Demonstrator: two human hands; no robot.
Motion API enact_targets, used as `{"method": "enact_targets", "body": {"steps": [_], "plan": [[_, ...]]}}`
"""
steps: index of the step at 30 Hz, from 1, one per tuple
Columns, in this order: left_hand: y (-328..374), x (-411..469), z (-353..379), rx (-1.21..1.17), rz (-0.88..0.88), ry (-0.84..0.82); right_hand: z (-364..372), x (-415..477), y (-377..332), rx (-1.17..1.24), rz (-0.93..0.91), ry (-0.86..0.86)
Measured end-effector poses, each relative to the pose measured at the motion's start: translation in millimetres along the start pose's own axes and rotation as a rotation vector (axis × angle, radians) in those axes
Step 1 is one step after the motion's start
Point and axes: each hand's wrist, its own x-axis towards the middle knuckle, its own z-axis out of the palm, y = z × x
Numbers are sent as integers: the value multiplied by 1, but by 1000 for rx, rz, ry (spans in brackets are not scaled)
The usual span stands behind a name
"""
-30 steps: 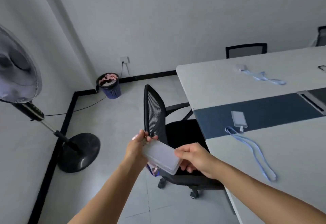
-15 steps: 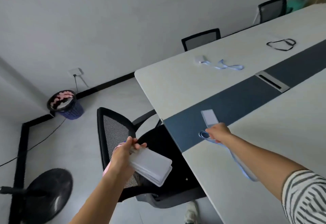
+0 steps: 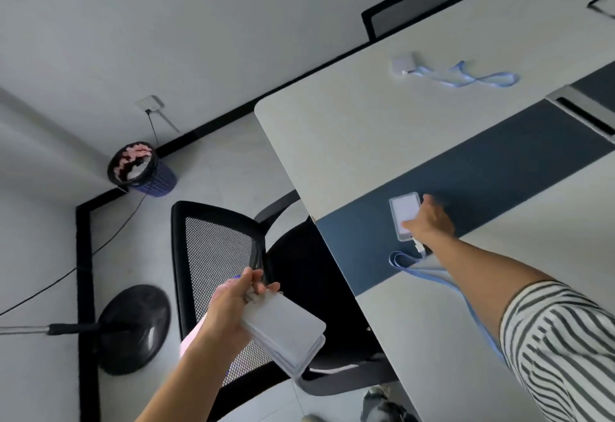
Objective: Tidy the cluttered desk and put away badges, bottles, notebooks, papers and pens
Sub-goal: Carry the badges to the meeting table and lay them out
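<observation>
Your left hand [image 3: 233, 305] grips a stack of badges [image 3: 286, 331] by one end, above the black chair [image 3: 216, 255]. Your right hand [image 3: 429, 218] rests on a badge [image 3: 404, 210] that lies on the desk [image 3: 332, 138], on its dark strip. It is too blurry to tell if your fingers pinch it. Its blue strap [image 3: 407, 260] lies under your arm.

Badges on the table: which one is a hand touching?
The near badge on the dark blue strip, under the right hand. The far badge lies alone on the white part.
</observation>
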Motion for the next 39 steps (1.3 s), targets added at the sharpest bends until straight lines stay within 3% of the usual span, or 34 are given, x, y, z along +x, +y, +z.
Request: {"method": "enact_targets", "body": {"steps": [10,19,24,27,34,39], "plan": [[31,-1,-30,-84,55,-124,-34,-80,-143,409,-467,24],[82,-20,-166,-247,34,-185,-16,-255,-298,648,-798,-132],[121,-36,-260,-271,76,-202,23,-363,-392,792,-851,-59],[138,-41,-297,-329,89,-194,34,-419,-435,868,-879,-104],[186,-24,-348,-394,179,-187,76,-471,-484,915,-793,-499],[226,8,-364,-445,204,-174,114,-446,-486,761,-709,-587]]}}
